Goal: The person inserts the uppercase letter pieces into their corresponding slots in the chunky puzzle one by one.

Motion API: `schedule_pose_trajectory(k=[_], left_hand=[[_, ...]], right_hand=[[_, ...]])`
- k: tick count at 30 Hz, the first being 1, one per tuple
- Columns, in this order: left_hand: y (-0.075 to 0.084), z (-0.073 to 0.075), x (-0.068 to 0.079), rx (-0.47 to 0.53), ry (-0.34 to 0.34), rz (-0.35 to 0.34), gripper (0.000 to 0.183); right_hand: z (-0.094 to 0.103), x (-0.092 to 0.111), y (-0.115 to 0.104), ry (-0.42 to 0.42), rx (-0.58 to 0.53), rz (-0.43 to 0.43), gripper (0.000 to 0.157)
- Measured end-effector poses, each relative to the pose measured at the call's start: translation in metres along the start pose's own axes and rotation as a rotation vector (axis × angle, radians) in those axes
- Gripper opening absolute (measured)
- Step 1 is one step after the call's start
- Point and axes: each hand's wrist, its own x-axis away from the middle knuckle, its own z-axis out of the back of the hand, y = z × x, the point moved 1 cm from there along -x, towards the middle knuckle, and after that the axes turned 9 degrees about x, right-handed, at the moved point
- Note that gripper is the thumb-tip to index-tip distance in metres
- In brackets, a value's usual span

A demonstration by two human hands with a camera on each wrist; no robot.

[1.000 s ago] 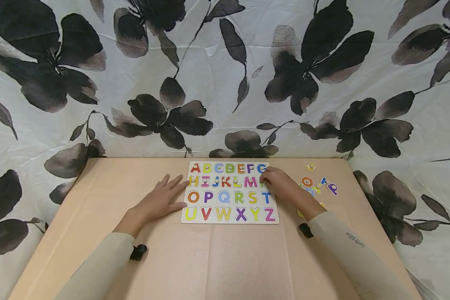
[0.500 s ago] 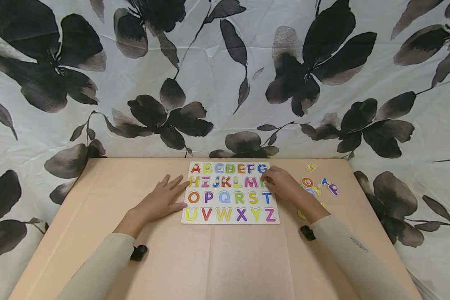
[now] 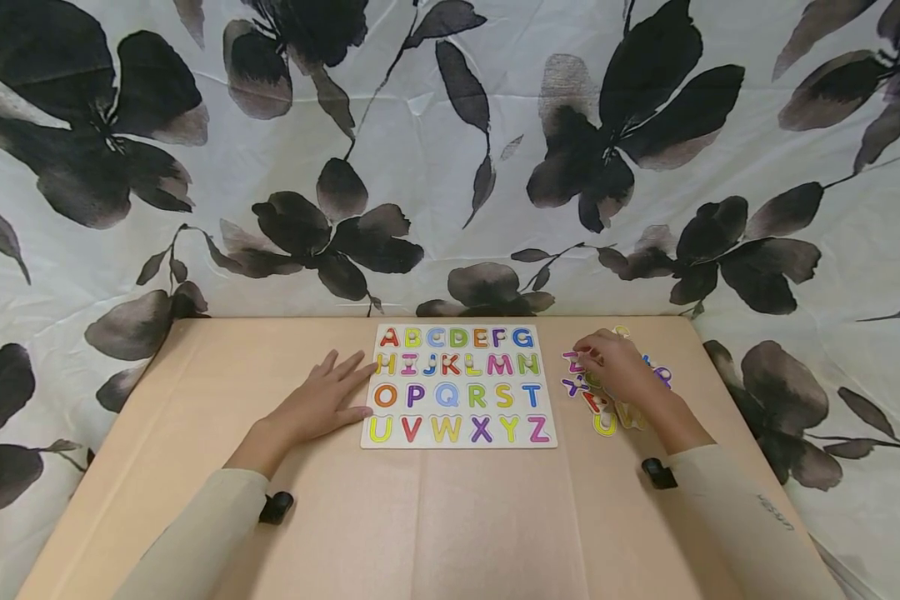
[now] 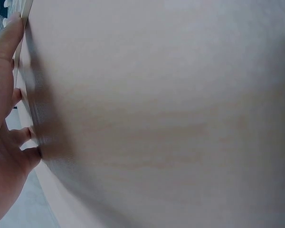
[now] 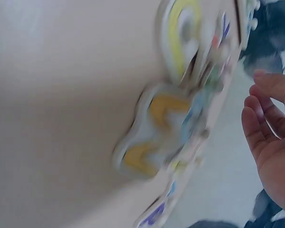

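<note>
My left hand (image 3: 317, 400), fingers spread, touches the board (image 3: 461, 412). My right hand (image 3: 615, 365), half-curled and empty, hovers over loose letters (image 3: 592, 402).

Tan table (image 3: 480, 525); letter board (image 3: 465, 412); loose letters (image 3: 594, 405)

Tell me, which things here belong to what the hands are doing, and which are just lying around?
Seemingly part of the job:
Alphabet board, its edge touched by the left hand
Loose letter pieces, some under the right hand

Just there:
Floral cloth
Table underneath
Black wrist devices
</note>
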Motion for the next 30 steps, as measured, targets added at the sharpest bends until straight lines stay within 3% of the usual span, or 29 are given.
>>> schedule_pose_trajectory(k=[11,25,30], left_hand=[[-0.001,0.0,0.004,-0.004,0.007,-0.013,0.079],[-0.004,-0.002,0.004,-0.012,-0.005,-0.001,0.081],[-0.003,-0.001,0.004,-0.011,-0.009,0.007,0.081]], right_hand=[[0.004,0.013,0.039,-0.023,0.091,-0.024,0.022],[-0.008,0.012,0.049,-0.073,0.045,-0.14,0.015],[-0.002,0.012,0.042,-0.044,0.046,-0.128,0.013]])
